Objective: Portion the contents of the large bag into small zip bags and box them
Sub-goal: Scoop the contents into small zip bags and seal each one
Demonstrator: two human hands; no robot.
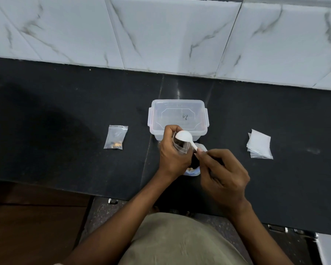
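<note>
Your left hand [172, 150] curls round a small zip bag [181, 147], held upright just before the box [178, 119]. Your right hand [223, 175] pinches the spoon [184, 137] handle, bowl tipped over the bag's mouth, above the large bag [192, 170].

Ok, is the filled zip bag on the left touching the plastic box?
Apart. The head view shows the filled zip bag lying flat to the left of the clear plastic box, with a strip of bare dark counter between them.
</note>
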